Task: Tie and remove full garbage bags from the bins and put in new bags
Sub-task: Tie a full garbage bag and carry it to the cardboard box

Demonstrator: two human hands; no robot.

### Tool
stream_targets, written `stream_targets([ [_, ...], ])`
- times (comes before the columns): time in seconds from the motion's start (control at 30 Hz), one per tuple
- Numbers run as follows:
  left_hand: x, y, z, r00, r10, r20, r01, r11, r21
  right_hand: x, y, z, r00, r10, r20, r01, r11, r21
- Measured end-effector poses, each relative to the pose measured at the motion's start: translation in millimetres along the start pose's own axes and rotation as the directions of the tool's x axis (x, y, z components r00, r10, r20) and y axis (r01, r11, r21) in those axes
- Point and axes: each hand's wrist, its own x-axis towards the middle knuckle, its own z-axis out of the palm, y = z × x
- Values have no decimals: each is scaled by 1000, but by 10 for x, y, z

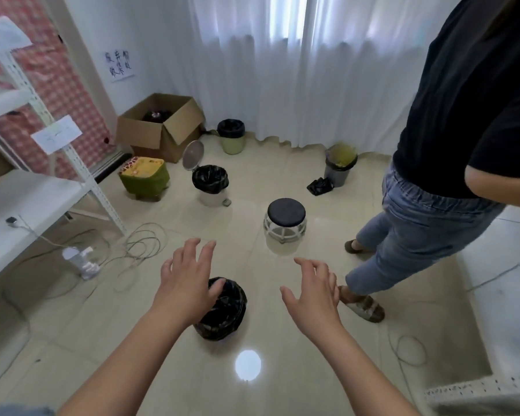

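Note:
A bin lined with a black garbage bag (226,313) stands on the floor just below my hands. My left hand (186,280) hovers over its left rim, fingers spread and empty. My right hand (312,291) is to the bin's right, fingers loosely spread, holding nothing. Farther off stand a white pedal bin (210,184) with a black bag and its lid up, a green bin (231,136) with a black bag near the curtain, and a grey bin (339,165) with yellow-green contents. A crumpled black bag (320,185) lies on the floor by the grey bin.
A person in jeans and sandals (418,229) stands close on the right. A round black-topped stool (285,225) is ahead. A cardboard box (159,127), a green box (143,177), a white shelf rack (36,181) and cables with a power strip (81,261) are at left.

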Motion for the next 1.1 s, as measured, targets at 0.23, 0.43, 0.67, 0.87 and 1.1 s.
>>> stream_targets([
  [0.23, 1737, 307, -258, 997, 64, 53, -64, 998, -10, 1551, -45, -524, 989, 111, -101, -115, 993, -38],
  [0.43, 3370, 822, -333, 987, 155, 48, -149, 983, -108, 3121, 27, -773, 982, 130, -137, -139, 988, -61],
  [0.67, 5395, 1283, -623, 978, 208, 33, -204, 973, -106, 5121, 70, -1140, 974, 164, -155, -178, 981, -83],
  [0.87, 6985, 1480, -657, 961, 273, 39, -271, 961, -53, 6622, -55, -1150, 976, 174, -133, -188, 977, -98],
  [1.1, 9092, 1783, -469, 916, 397, 56, -398, 917, 7, 8282, 149, -1188, 905, 344, -249, -367, 929, -52],
])
